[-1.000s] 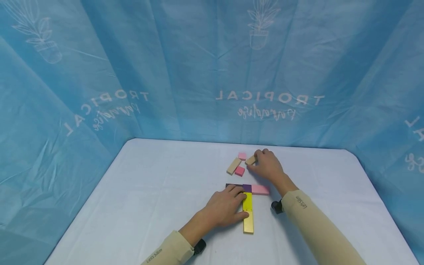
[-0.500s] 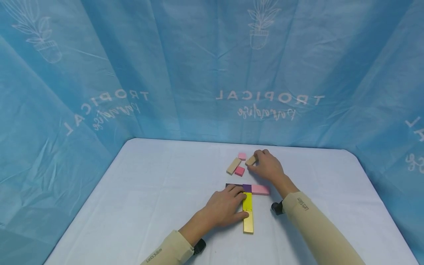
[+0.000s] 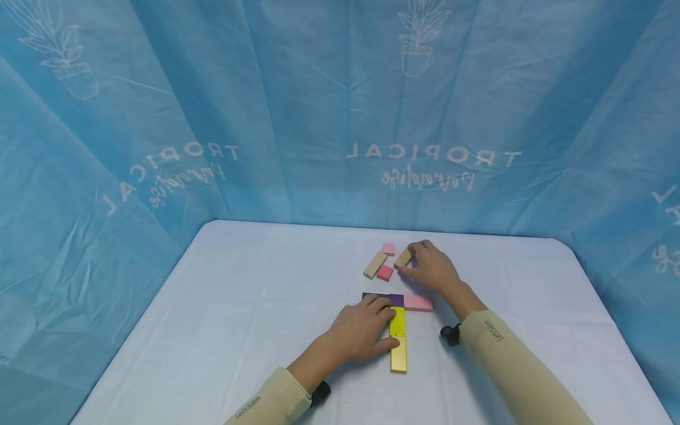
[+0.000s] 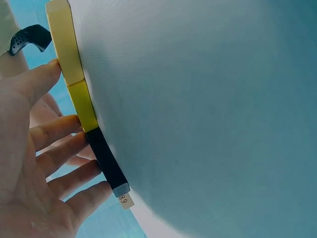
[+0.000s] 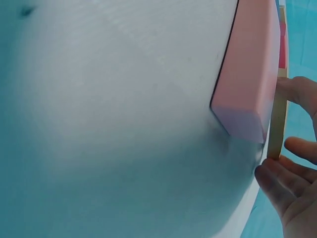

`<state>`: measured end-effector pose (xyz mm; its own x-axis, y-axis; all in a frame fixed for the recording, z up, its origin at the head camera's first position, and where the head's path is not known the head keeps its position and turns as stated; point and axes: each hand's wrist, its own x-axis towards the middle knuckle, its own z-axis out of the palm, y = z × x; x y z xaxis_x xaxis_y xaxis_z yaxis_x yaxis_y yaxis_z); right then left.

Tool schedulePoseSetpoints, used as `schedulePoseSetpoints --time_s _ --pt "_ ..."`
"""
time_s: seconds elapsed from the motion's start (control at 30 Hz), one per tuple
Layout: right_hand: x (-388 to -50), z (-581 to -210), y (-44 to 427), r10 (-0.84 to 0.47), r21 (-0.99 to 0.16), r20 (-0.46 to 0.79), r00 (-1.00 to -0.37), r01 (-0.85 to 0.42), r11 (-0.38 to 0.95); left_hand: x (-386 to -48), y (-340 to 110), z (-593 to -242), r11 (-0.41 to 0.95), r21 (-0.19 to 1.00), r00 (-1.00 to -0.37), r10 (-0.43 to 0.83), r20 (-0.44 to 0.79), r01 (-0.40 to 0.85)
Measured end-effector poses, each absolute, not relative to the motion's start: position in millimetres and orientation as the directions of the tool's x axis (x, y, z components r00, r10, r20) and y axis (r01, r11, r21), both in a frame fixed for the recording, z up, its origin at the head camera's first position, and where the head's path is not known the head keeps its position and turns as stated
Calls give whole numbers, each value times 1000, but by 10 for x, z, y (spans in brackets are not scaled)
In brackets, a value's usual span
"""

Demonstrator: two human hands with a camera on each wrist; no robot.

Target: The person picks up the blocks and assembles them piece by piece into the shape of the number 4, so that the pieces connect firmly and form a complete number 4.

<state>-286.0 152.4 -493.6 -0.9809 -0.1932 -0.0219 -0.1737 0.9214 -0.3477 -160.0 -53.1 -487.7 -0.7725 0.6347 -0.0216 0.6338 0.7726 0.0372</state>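
Observation:
My left hand (image 3: 357,333) lies beside a T of flat blocks in the head view. Its fingers touch the black block (image 4: 107,158) and the edge of the yellow block (image 4: 83,105), while its thumb meets the pale gold block (image 3: 398,355). A purple block (image 3: 396,300) and a long pink block (image 3: 418,303) continue the T's top bar to the right. Farther back, my right hand (image 3: 431,267) pinches a plain wooden block (image 3: 404,258) between thumb and fingers; in the right wrist view that wooden block (image 5: 278,124) stands partly behind the pink one.
Left of the right hand lie a second wooden block (image 3: 375,265), a small light pink block (image 3: 389,249) and a darker pink block (image 3: 385,273). A white cloth covers the table (image 3: 255,295). Blue printed curtains (image 3: 319,118) surround its back and sides.
The pinched wooden block has turned slightly, and my right wrist has shifted a little to the right. My left hand stays in place on the blocks.

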Motion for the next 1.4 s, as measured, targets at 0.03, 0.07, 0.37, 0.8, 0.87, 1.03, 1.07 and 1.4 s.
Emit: schedulePoseSetpoints --time_s 0.03,0.07,0.37,0.8,0.87,1.03,1.07,1.4 --pt "-2854 -4933 1527 -202 -346 -20 -979 -183 920 -1599 -530 -4876 772 36 -772 635 -19 634" --pt "-2849 -4928 1528 -210 -346 -16 -978 -191 918 -1597 -530 -4875 772 34 -772 635 -19 635" --pt "-2819 -4951 1558 -275 -342 -4 -962 -257 904 -1594 -529 -4873 776 36 -775 631 -31 630" --pt "-2748 -4950 1586 -316 -348 -17 -949 -291 891 -1601 -527 -4873 777 31 -776 630 -37 629" --pt "-2745 -4960 1588 -328 -347 -21 -944 -301 888 -1602 -528 -4873 775 32 -775 631 -37 631" --pt "-2740 -4974 1578 -365 -351 -31 -930 -332 876 -1602 -531 -4874 774 32 -774 633 -36 632" --pt "-2739 -4976 1575 -373 -350 -34 -927 -338 874 -1602 -531 -4875 775 32 -774 632 -36 631" --pt "-2723 -4956 1572 -408 -359 -72 -910 -358 862 -1599 -529 -4879 778 36 -777 628 -31 627"
